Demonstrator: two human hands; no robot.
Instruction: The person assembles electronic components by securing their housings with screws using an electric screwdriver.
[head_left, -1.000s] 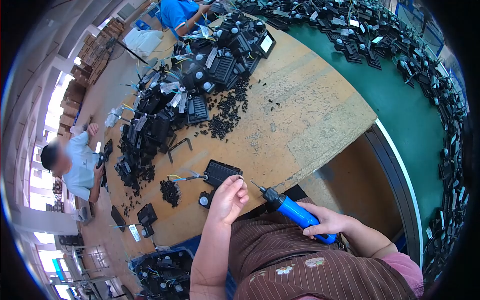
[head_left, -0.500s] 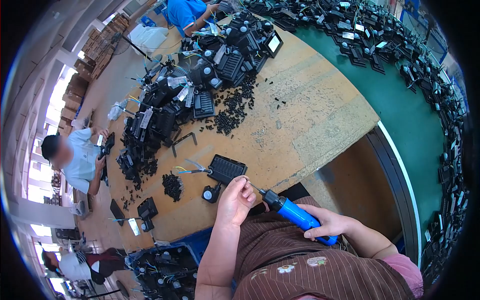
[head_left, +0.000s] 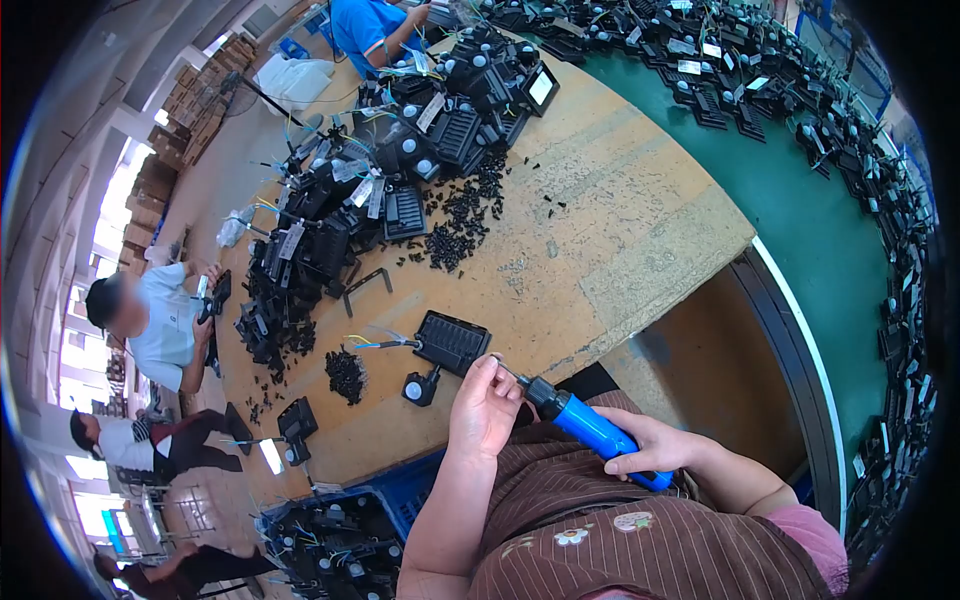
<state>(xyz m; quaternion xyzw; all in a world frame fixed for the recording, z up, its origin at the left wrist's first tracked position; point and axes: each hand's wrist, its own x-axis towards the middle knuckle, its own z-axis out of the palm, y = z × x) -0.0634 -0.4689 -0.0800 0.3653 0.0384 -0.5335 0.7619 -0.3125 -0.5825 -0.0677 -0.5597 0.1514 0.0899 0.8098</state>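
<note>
My right hand [head_left: 648,446] is wrapped round the blue body of an electric screwdriver [head_left: 594,424], whose black nose and thin bit point up and left. At the bit's tip, my left hand [head_left: 484,408] is closed in a pinch; what its fingertips hold is too small to make out. Just beyond these fingers lies a black floodlight housing [head_left: 452,341] with a ribbed back and loose coloured wires [head_left: 385,342]. A small black sensor with a white dome [head_left: 414,390] is attached at its near side. My left fingers overlap the housing's near corner.
A small heap of black screws [head_left: 345,376] lies left of the housing; more black parts [head_left: 455,236] are scattered farther back. Piled floodlights [head_left: 330,240] cover the table's far left. A green conveyor [head_left: 780,230] carries many more. One co-worker [head_left: 165,315] stands left, another [head_left: 372,30] at the back.
My left hand has shifted slightly right, still at the bit's tip. The screwdriver and right hand stay nearly still. In the left background, people walking have moved.
</note>
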